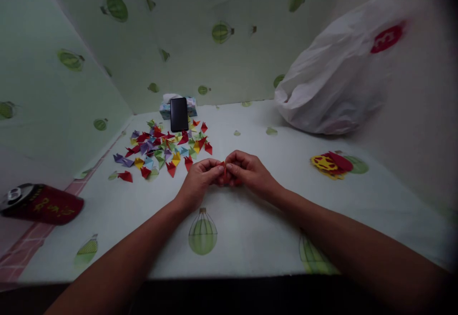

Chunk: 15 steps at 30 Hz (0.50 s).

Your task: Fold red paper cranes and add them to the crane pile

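Between my two hands, over the middle of the table, is a small piece of folded red paper (225,175). My left hand (201,181) pinches its left side between thumb and fingers. On the other side, my right hand (252,174) also grips it, thumb pressed against the curled fingers. My fingertips hide much of the fold. Left of my hands lies a spread pile of small origami cranes (164,150) in red, yellow, green, blue and purple.
A black phone (179,114) leans on a tissue box (165,110) behind the cranes. A red can (53,204) stands at the left edge. At right are a big white plastic bag (325,81) and yellow and red cut-out pieces (331,163) on the patterned tablecloth (246,238).
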Available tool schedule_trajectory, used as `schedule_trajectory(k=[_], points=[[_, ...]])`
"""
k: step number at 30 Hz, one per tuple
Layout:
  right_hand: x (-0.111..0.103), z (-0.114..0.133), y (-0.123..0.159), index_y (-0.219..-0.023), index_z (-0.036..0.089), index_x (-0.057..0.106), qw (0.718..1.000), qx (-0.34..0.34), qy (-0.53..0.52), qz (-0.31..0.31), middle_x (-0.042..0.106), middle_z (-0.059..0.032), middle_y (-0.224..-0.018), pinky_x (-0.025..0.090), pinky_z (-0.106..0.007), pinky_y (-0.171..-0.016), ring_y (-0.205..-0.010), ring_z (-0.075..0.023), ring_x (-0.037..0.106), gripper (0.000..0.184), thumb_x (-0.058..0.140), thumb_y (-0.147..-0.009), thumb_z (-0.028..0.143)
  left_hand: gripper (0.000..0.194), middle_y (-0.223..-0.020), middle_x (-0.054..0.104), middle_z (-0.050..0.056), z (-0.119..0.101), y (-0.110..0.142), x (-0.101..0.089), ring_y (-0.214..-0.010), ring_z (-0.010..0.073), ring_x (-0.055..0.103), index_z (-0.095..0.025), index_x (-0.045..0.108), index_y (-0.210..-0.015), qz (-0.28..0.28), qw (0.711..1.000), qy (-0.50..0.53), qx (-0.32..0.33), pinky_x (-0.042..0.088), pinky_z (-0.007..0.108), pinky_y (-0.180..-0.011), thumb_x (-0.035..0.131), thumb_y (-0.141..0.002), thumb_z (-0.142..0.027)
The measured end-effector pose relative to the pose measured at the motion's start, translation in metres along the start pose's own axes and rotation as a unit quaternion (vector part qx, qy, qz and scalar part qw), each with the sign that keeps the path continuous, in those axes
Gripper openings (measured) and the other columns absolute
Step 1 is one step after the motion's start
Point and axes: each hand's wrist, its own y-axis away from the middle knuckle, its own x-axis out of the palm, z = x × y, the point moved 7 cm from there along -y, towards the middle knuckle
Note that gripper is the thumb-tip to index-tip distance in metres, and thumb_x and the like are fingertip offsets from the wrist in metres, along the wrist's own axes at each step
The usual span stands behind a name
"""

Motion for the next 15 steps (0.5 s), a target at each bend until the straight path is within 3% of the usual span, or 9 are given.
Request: schedule_trajectory(k=[3,15], points=[[-0.0013,0.0017,-0.0002,-0.090,0.021,0.058,1.000,-0.014,0.008,-0.013,0.066,0.0025,-0.065,0.047,-0.023,-0.052,-0.054,-0.0112,0.059,0.018,0.066,-0.087,0.036,0.018,-0.064,0.066,0.000,0.0030,-0.0004,-0.0006,-0.057,0.0104,0.057,-0.015,0.069,-0.079,-0.003,1.000,0.009,-0.015,0.047,0.024,-0.061,0.077,-0.076,-0.032],[-0.0015,-0.0006,0.0012,-0.075,0.019,0.057,0.999,0.015,0.029,-0.019,0.067,0.0000,-0.062,0.044,-0.023,-0.049,-0.050,-0.0103,0.058,0.020,0.065,-0.085,0.035,0.020,-0.068,0.069,0.000,0.0034,0.0016,-0.0021,-0.062,0.0116,0.062,-0.016,0.069,-0.083,-0.008,1.000,-0.026,0.004,0.049,0.026,-0.065,0.076,-0.080,-0.033]])
